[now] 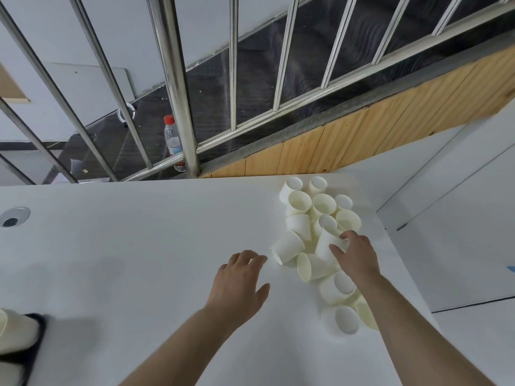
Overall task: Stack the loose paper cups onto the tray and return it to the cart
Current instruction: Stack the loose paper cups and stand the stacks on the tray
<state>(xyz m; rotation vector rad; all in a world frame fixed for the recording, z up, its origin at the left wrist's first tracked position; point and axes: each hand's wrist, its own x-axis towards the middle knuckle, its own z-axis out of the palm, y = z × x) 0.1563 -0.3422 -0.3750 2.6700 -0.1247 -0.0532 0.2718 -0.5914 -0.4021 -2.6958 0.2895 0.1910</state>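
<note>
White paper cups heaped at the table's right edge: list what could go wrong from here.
1. The heap of white paper cups runs along the white table's right edge; a nudge could roll the nearest ones off.
2. The right hand grips one tilted cup leaning on others; lifting it may topple its neighbours.
3. The black tray sits far left, so each carry crosses the table and a cup could drop.
</note>
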